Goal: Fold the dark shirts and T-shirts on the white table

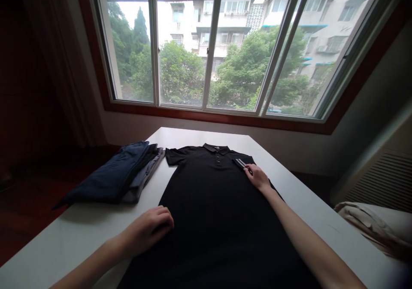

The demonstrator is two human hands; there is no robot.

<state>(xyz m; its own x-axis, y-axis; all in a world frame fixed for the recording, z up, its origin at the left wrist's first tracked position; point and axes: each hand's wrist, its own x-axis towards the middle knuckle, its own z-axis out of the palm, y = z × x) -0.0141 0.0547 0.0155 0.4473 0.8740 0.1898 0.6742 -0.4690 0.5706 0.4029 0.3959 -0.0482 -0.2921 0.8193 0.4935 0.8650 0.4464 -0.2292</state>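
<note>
Nearest: the white tabletop (54, 250), running out of view at the bottom, broad enough for a garment spread wide. On it, a black polo shirt (209, 194), front up, collar (210, 147) pointing away, lower body passing out of view. Probably laid flat so creases show and both side edges come within reach. Left of it, at the tabletop's edge: a stack of folded garments (106, 173), navy uppermost, black and grey below; one corner seems to overhang. Likely put there to give the shirt the middle. Left hand (151, 226) at the shirt's left side, fingers loosely curled; cannot tell whether that grip is empty or pinching cloth. Right hand (258, 178) farther up, opposite side, grip closed on the striped cuff (240, 163), which lies turned in over the front. Holding that end, I judge, governs how the cloth lies. Smallest: buttons (218, 159) below the collar, face up.
</note>
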